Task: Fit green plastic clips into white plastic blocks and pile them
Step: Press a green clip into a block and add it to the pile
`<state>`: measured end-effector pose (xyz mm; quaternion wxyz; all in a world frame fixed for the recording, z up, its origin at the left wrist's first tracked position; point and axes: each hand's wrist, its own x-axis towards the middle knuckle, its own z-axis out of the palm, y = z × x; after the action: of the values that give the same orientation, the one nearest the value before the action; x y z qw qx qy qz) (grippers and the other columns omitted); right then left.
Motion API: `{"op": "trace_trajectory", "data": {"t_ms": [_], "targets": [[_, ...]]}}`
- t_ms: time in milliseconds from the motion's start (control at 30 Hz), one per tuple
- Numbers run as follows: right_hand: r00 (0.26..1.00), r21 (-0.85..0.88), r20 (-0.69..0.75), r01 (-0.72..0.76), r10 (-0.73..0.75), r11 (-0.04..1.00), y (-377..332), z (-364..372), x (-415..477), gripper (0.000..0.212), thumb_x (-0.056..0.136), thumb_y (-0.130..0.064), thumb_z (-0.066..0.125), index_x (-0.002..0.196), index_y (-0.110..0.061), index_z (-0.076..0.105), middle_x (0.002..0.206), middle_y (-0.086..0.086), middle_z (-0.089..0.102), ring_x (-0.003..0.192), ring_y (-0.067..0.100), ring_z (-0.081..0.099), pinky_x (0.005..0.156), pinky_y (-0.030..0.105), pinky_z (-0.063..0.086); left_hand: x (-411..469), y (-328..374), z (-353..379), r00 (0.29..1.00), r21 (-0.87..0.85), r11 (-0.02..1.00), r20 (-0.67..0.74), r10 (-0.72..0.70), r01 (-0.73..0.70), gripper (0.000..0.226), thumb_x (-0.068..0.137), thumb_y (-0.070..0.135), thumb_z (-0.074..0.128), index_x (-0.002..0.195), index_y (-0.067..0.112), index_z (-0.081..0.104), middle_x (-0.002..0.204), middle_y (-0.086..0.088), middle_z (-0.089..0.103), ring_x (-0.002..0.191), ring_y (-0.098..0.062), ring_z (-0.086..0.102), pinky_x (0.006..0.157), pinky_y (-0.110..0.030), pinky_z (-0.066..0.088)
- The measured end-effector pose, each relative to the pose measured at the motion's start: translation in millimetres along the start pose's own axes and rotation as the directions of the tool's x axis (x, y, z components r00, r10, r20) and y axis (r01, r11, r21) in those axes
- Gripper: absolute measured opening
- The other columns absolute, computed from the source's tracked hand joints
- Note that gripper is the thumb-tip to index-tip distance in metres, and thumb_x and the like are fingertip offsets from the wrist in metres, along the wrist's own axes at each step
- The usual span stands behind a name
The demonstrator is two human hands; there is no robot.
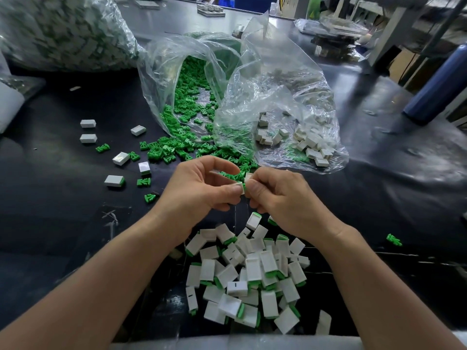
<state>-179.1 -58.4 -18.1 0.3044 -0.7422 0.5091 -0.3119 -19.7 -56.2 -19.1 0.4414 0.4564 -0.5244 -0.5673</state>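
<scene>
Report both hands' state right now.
Left hand: pinches the white block.
Right hand: pinches the green clip at that block's end.

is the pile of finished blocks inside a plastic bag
No, the pile of finished blocks lies loose on the dark table, with no bag around it.

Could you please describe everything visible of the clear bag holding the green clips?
The clear bag is thin, crinkled, glossy film, lying on its side on the black table with its mouth open toward the person. Loose green clips lie inside and spill from the mouth onto the table. A second clear bag of white blocks overlaps its right edge.
</scene>
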Motion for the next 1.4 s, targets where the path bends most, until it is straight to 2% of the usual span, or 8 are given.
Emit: {"op": "trace_trajectory", "data": {"t_ms": [300,500,767,900,967,1067,1200,1400], "targets": [[0.993,-0.14,0.044,0.116,-0.111,0.983,-1,0,-1,0.023,0.092,-0.01,0.052,0.072,0.001,0.054,0.064,0.015,0.055,0.061,0.026,0.046,0.061,0.041,0.039,-3,4,-2,0.997,0.069,0.995,0.027,0.07,-0.072,0.04,0.059,0.007,0.074,0.095,0.016,0.06,0.061,-0.005,0.069,0.054,-0.012,0.065,0.051,-0.02,0.053],[0.98,-0.31,0.113,0.192,-0.164,0.931,-3,0,0,0.023,0.092,-0.012,0.052,0.069,-0.014,0.047,0.059,-0.008,0.041,0.063,0.021,0.041,0.061,0.036,0.034,-3,2,-1,0.992,0.181,0.976,0.06,0.112,-0.121,0.041,0.068,-0.005,0.074,0.096,0.021,0.059,0.061,-0.003,0.07,0.054,-0.009,0.064,0.053,-0.019,0.052],[0.992,-0.079,-0.046,0.113,-0.117,0.99,-3,5,-1,0.021,0.091,-0.011,0.053,0.073,-0.001,0.055,0.064,0.016,0.053,0.059,0.02,0.042,0.057,0.036,0.035,-2,-1,4,0.995,-0.096,0.992,-0.062,0.072,-0.078,0.044,0.054,0.012,0.071,0.096,0.015,0.059,0.058,-0.003,0.068,0.052,-0.011,0.063,0.048,-0.019,0.049],[0.998,0.186,0.004,-0.062,0.062,0.981,-3,1,1,0.04,0.093,-0.037,0.046,0.066,-0.009,0.054,0.06,0.009,0.055,0.057,0.02,0.049,0.056,0.037,0.043,1,0,5,1.0,-0.183,0.983,-0.029,0.013,-0.018,0.044,0.052,0.012,0.07,0.095,0.013,0.06,0.059,-0.002,0.068,0.052,-0.011,0.064,0.047,-0.018,0.05],[0.984,0.306,0.037,-0.177,0.174,0.936,-3,-3,2,0.052,0.08,-0.056,0.036,0.066,-0.011,0.058,0.055,-0.003,0.057,0.053,0.01,0.052,0.053,0.025,0.044,2,1,5,1.0,-0.199,0.98,-0.004,0.003,-0.004,0.043,0.052,0.012,0.07,0.094,0.013,0.061,0.06,-0.001,0.067,0.052,-0.011,0.064,0.046,-0.018,0.049],[0.954,0.498,0.151,-0.299,0.258,0.814,-4,-1,3,0.058,0.074,-0.06,0.031,0.076,-0.011,0.062,0.06,-0.004,0.063,0.054,0.008,0.055,0.052,0.019,0.044,0,2,6,1.0,-0.198,0.98,0.008,-0.004,0.005,0.041,0.053,0.012,0.069,0.093,0.013,0.061,0.06,0.001,0.067,0.049,-0.009,0.061,0.042,-0.016,0.045],[0.907,0.719,0.361,-0.418,0.216,0.555,-12,8,3,0.062,0.088,-0.052,0.028,0.104,-0.002,0.06,0.087,0.015,0.064,0.079,0.022,0.062,0.059,0.022,0.05,-1,5,6,0.999,-0.235,0.972,-0.033,-0.015,0.006,0.042,0.054,0.013,0.07,0.095,0.013,0.061,0.066,-0.001,0.07,0.037,-0.004,0.049,0.033,-0.01,0.03],[0.882,0.803,0.444,-0.47,0.158,0.367,-19,11,3,0.057,0.096,-0.047,0.02,0.102,-0.008,0.06,0.087,0.006,0.066,0.082,0.017,0.064,0.067,0.025,0.052,-1,6,6,0.998,-0.233,0.972,-0.065,-0.007,-0.008,0.048,0.054,0.015,0.07,0.101,0.018,0.06,0.07,0.0,0.072,0.045,-0.003,0.058,0.032,-0.008,0.026]]}}
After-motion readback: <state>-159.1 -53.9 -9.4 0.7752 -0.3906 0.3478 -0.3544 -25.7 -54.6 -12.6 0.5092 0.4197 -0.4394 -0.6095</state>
